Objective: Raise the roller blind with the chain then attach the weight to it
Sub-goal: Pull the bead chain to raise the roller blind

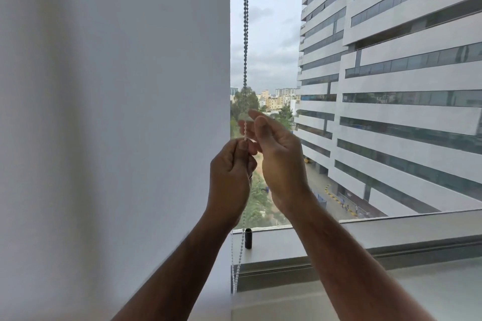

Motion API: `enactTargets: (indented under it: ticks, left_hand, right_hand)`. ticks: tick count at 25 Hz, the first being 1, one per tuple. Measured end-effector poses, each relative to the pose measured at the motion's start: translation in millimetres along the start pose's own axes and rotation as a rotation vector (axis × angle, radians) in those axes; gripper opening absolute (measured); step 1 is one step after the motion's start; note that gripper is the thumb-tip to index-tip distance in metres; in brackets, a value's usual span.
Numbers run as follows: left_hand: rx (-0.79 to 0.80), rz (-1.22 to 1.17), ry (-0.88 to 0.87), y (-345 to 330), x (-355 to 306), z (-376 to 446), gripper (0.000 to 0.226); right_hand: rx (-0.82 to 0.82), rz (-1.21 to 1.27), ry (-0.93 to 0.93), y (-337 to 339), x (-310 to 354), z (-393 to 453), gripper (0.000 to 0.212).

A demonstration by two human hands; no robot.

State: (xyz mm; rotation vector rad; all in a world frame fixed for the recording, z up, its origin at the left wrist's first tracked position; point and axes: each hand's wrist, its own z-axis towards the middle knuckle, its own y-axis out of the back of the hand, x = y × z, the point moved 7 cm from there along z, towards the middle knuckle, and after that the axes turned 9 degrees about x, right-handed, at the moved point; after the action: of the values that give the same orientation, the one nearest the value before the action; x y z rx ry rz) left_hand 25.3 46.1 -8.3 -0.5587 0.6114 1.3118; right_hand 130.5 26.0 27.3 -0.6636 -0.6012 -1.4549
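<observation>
So the top of the bead chain (245, 21) is cut off by the frame, and we can't see the roller or where the blind's bottom edge sits. The chain hangs down in front of the window glass (271, 41), right beside the wall's edge (227, 60). Our left hand (230, 177) is pinching the chain between thumb and fingers, with the rest of the loop dropping below the fist and down past the left end of the sill (365, 234). Our right hand (277, 161) is up just beside it, fingers loose and spread, gripping nothing as far as we can tell, though its fingertips are a bit blurred near the chain. The weight (248, 238), a small black cylinder, stands upright on the sill near that left end, just beside the hanging chain, unattached. A big office building (404, 81) fills the view outside.
</observation>
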Motion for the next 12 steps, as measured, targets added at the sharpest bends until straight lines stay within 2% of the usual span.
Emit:
enactTargets:
  ticks: [4,8,12]
  left_hand:
    - [-0.017,0.057,0.044,1,18,-22,0.048]
    - [0.048,0.022,0.078,4,27,-27,0.044]
    - [-0.092,0.004,0.141,24,16,-10,0.040]
  right_hand:
    - [0.057,0.269,-0.097,-23,26,33,0.021]
    - [-0.015,0.234,-0.078,-29,23,30,0.026]
    - [-0.011,0.202,-0.029,-29,13,13,0.029]
